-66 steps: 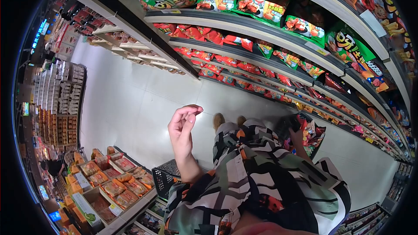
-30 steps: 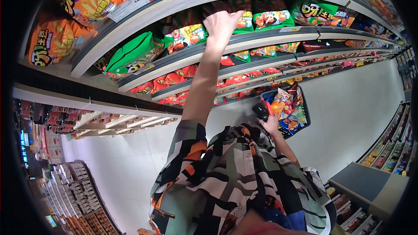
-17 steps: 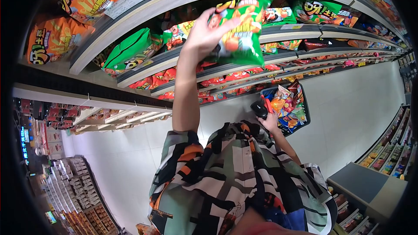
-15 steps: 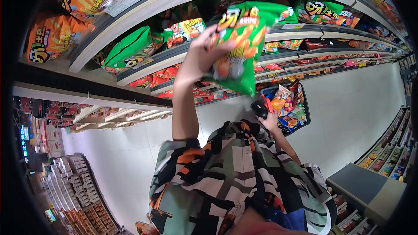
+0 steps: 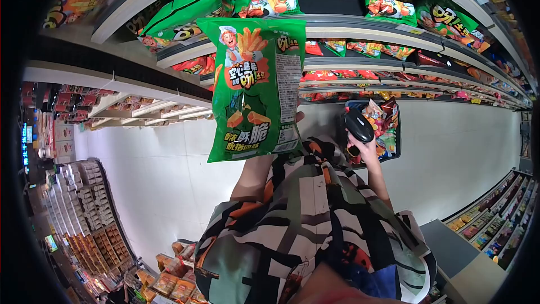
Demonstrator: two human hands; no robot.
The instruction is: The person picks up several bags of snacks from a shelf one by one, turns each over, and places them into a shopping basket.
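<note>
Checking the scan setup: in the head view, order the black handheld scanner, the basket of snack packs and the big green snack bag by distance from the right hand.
1. Black handheld scanner, in the right hand.
2. Basket of snack packs, just behind it.
3. Big green snack bag, held up leftward.

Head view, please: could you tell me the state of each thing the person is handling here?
Green snack bag: sealed, upright, held up off the shelf by the left hand behind it.
Handheld scanner: gripped in the right hand.
Shopping basket: on the floor, filled with snack packs.
</note>
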